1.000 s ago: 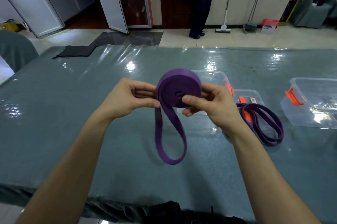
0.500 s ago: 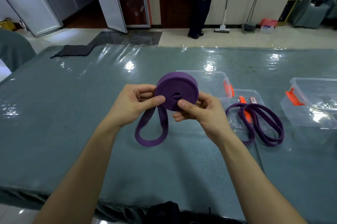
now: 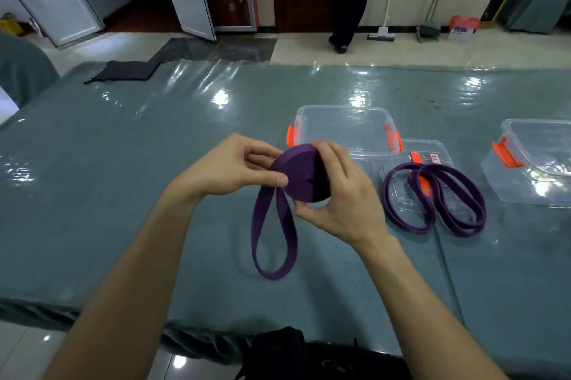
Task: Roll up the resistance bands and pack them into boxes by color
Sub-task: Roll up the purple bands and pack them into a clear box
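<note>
Purple flat rubber resistance band (image 3: pixel 304 177), mostly wound into a thick disc, was held above the blue-grey plastic-covered bench (image 3: pixel 123 194) between both hands. The rolling step was judged to be in hand and near its end: only a short unrolled loop (image 3: pixel 273 237) hung below the fingers, and whether it touched the bench could not be told. The left hand (image 3: pixel 228 168) was closed on the disc, thumb pressed on its near face. The right hand (image 3: pixel 343 197) was curled round the disc's rim, fingers (image 3: pixel 327 154) over the top and thumb beneath. For the next move, the loop would have to be wound on under steady tension, with the coil kept pinched against springing open. Just beyond the right fingers a clear plastic box with orange latches (image 3: pixel 343 112) stood open. To the right of them a second purple band (image 3: pixel 385 197) lay loose.
</note>
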Demonstrator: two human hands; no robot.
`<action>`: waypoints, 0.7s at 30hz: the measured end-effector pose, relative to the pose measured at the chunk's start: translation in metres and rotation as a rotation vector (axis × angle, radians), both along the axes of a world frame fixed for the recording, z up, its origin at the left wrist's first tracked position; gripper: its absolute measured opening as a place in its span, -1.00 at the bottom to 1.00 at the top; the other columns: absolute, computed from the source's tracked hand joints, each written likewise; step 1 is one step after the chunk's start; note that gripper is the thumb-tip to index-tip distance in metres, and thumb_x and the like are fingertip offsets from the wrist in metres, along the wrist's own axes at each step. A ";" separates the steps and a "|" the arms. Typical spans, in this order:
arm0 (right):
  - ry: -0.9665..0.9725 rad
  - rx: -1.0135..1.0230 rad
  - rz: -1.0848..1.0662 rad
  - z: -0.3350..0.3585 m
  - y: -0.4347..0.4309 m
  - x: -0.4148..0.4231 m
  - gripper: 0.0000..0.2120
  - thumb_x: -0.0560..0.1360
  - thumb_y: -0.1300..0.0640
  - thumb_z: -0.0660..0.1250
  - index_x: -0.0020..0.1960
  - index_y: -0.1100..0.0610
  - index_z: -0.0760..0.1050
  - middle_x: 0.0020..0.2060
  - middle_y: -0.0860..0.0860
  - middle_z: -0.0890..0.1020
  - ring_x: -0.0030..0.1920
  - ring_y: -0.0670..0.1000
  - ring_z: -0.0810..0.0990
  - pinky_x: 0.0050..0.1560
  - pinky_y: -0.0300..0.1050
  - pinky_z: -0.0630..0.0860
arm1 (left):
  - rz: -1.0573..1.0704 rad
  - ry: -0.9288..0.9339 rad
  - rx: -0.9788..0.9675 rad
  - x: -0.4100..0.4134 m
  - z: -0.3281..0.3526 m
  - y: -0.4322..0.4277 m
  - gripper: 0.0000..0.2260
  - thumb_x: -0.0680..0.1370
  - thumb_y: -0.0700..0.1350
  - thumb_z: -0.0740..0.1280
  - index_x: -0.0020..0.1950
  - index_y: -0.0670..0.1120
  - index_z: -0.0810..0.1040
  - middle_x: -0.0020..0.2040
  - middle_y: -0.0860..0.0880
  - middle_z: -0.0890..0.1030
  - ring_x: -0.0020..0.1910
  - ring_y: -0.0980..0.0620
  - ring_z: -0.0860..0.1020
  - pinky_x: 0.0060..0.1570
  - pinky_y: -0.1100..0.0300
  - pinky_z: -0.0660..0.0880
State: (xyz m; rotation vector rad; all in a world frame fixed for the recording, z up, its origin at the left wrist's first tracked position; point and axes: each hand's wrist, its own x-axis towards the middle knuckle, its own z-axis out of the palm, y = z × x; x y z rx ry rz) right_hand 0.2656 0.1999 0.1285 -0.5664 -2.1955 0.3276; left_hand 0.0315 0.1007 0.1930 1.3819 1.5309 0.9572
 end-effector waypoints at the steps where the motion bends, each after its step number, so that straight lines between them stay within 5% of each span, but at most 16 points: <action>1: 0.025 -0.004 -0.047 0.001 0.003 0.003 -0.17 0.39 -0.16 0.56 0.54 0.18 0.41 0.40 0.05 0.53 0.26 0.11 0.62 0.20 -0.01 0.63 | 0.004 -0.061 -0.008 -0.001 -0.014 -0.004 -0.57 0.46 -0.08 0.69 0.32 0.04 0.73 0.15 -0.07 0.80 0.17 -0.08 0.77 0.24 0.11 0.67; 4: 0.081 -0.017 -0.165 0.003 0.014 0.012 -0.17 0.40 -0.17 0.57 0.53 0.18 0.42 0.39 0.05 0.55 0.23 0.10 0.64 0.15 -0.02 0.65 | 0.161 -0.076 -0.068 0.006 -0.076 -0.012 -0.56 0.47 -0.25 0.66 0.33 -0.06 0.70 0.16 -0.05 0.80 0.21 -0.04 0.75 0.32 0.04 0.65; 8: 0.114 -0.047 -0.256 -0.008 0.020 0.021 -0.14 0.34 -0.11 0.65 0.51 0.22 0.44 0.35 0.07 0.57 0.23 0.10 0.65 0.20 -0.06 0.64 | 0.375 0.089 -0.165 0.037 -0.155 -0.005 -0.76 0.56 -0.23 0.58 0.21 -0.07 0.75 0.11 0.00 0.78 0.15 -0.02 0.73 0.31 0.02 0.63; 11: 0.097 -0.057 -0.301 -0.019 0.021 0.027 -0.14 0.34 -0.14 0.63 0.51 0.18 0.44 0.36 0.03 0.57 0.21 0.07 0.65 0.17 -0.08 0.64 | 0.543 -0.233 -0.188 0.054 -0.188 -0.004 -0.84 0.59 -0.25 0.55 0.17 -0.13 0.73 -0.08 -0.07 0.75 -0.01 -0.11 0.72 0.09 -0.08 0.74; 15: 0.091 -0.072 -0.402 -0.029 0.030 0.038 -0.15 0.34 -0.19 0.60 0.51 0.12 0.43 0.36 -0.02 0.56 0.22 0.02 0.62 0.15 -0.19 0.56 | 0.670 -0.575 -0.212 0.054 -0.213 -0.016 -0.57 0.45 -0.13 0.65 0.24 -0.26 0.63 -0.01 -0.20 0.79 0.03 -0.20 0.78 0.07 -0.13 0.74; 19: 0.074 -0.120 -0.467 -0.053 0.037 0.052 -0.14 0.30 -0.13 0.60 0.51 0.09 0.40 0.33 -0.03 0.56 0.24 -0.01 0.57 0.19 -0.33 0.46 | 0.601 -0.965 -0.160 0.041 -0.233 -0.030 -0.80 0.61 -0.08 0.39 0.10 -0.17 0.71 -0.06 -0.12 0.75 -0.04 -0.06 0.77 0.02 0.08 0.72; 21: 0.050 -0.161 -0.478 -0.069 0.034 0.056 -0.13 0.29 -0.14 0.60 0.51 0.06 0.39 0.32 -0.05 0.55 0.24 -0.01 0.58 0.20 -0.25 0.52 | 0.567 -1.092 -0.153 0.039 -0.242 -0.036 -0.60 0.75 -0.04 0.18 0.01 -0.13 0.78 -0.17 -0.03 0.72 -0.15 0.02 0.74 0.06 0.08 0.71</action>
